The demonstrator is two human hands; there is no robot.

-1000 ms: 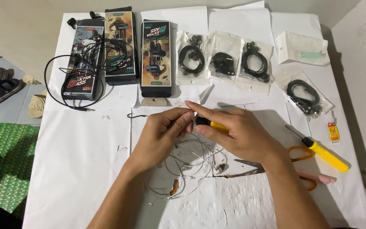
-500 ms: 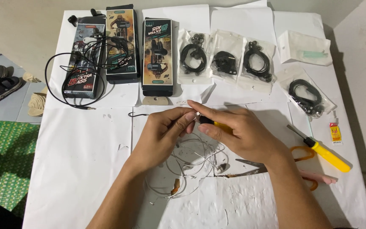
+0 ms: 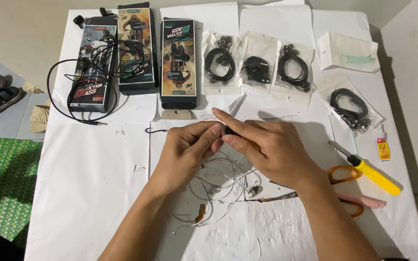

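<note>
While both hands [image 3: 238, 145] pinch, three dark boxes [image 3: 179, 60] (upright) line the top.

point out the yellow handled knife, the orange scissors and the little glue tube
yellow-handled knife [image 3: 376, 176], head view, on the yellow handle
orange scissors [image 3: 340, 174], head view, on the upper finger loop
glue tube [image 3: 383, 149], head view, mid-body

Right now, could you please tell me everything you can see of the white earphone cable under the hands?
The white cable is thin and looks like soft plastic. It lies in loose, tangled loops on the white paper, just below both hands. One earbud rests at the right of the loops, and a small orange piece sits at the bottom. The cable runs up toward the left hand and right hand, whose fingertips pinch a small dark part; whether the cable joins it is hidden.
</note>
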